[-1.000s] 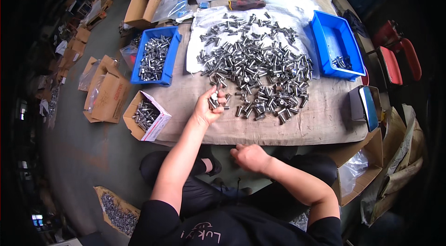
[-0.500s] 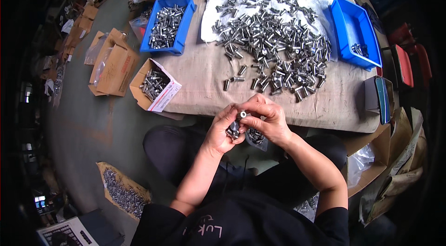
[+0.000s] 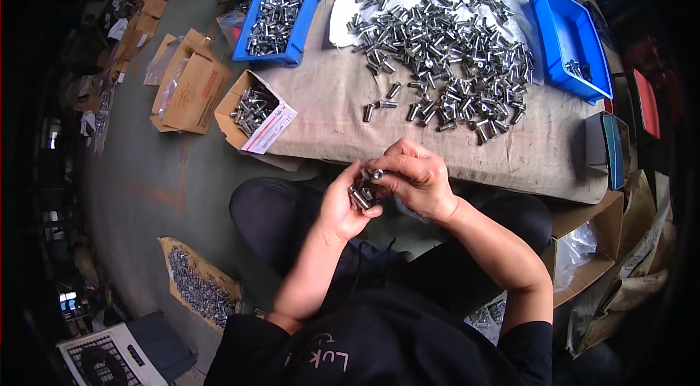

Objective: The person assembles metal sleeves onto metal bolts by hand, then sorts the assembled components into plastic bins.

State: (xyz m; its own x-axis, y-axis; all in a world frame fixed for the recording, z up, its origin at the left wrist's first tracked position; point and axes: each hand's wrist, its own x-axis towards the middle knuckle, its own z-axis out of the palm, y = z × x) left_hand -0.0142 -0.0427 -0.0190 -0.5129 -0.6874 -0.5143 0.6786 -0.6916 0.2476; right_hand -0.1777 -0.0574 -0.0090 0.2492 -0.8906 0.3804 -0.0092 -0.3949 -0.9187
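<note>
Several short, shiny metal cylindrical parts (image 3: pixel 361 198) lie in my left hand (image 3: pixel 340 209), its fingers curled around them. My right hand (image 3: pixel 423 180) pinches one metal cylindrical part (image 3: pixel 377 174) between thumb and fingers, just above the others; its round end shows. Both hands are close together in front of the table's near edge, above my lap. Beyond them, a big heap of the same metal parts (image 3: pixel 445 58) is spread over the cloth-covered table (image 3: pixel 321 127) and a white sheet (image 3: pixel 341 18).
At the table's left stand a blue bin (image 3: pixel 300 36) and a small carton (image 3: pixel 271 129), both holding metal parts. A blue bin (image 3: pixel 565 29) with a few parts is at the right. An open carton (image 3: pixel 200 83) and a tray of small parts (image 3: pixel 197 291) lie lower left.
The table and bins have shifted slightly up and right in view. The pinched part has turned, its ring-shaped end facing me less directly. Both hands stay close together.
</note>
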